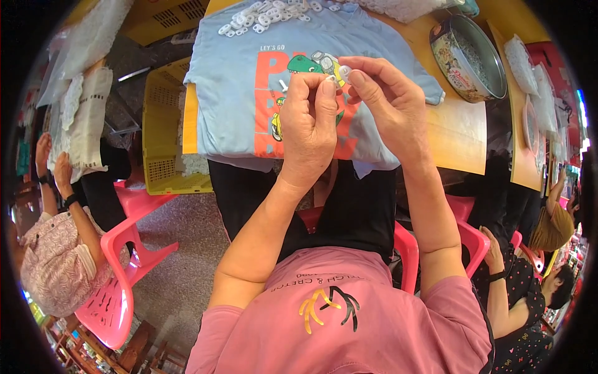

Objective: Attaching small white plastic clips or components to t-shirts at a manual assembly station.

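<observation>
Over a light blue printed T-shirt (230, 81) spread on the table, my two hands are raised close together. My left hand (309, 118) pinches a small white plastic piece (331, 78) between thumb and forefinger. A small white plastic part with a rounded end (344, 71) is in the fingertips of my right hand (389, 103). The two pieces are very near each other; whether they touch I cannot tell. On the shirt's far edge lies a pile of white oval plastic parts with holes (268, 15). Another small white piece (283, 85) shows beside my left hand.
A round tin (467, 59) with small clear pieces inside stands at the right of the yellow table (461, 137). A yellow crate (163, 165) is at the left. Pink chairs (134, 249) and other people (62, 262) are on both sides.
</observation>
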Available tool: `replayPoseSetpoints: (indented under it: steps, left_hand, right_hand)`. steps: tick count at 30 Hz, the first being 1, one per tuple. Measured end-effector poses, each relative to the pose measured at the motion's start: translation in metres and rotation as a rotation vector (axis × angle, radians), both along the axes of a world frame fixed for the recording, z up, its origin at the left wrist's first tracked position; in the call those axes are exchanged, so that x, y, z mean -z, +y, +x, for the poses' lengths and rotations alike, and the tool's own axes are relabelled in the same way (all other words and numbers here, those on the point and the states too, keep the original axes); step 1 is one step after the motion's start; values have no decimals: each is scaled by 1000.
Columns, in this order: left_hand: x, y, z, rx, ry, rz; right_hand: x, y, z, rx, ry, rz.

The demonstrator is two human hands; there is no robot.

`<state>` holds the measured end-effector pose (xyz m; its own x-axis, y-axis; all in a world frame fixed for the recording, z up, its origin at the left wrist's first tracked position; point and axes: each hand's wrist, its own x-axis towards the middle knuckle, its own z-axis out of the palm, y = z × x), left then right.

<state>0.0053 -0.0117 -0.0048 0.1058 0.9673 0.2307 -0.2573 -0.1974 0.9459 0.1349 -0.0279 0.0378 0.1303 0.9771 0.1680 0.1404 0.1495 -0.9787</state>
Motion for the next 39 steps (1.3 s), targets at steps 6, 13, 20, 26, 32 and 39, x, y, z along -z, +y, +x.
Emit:
replayPoseSetpoints:
  steps: [6, 13, 20, 26, 32, 39]
  left_hand:
    - [-3, 0, 0, -7, -10, 2]
    - [-1, 0, 0, -2, -26, -2]
    - [0, 1, 1, -22, -51, 0]
    - [0, 0, 1, -28, -25, 5]
    - [-1, 0, 1, -35, -33, 1]
    - [2, 1, -1, -23, -6, 29]
  right_hand:
    - [1, 2, 0, 20, -117, 57]
    - [0, 3, 1, 16, -110, 48]
    - [0, 2, -4, 20, -66, 32]
    - [1, 3, -2, 38, -160, 67]
    - [3, 3, -5, 25, -81, 57]
    - [2, 3, -3, 14, -68, 29]
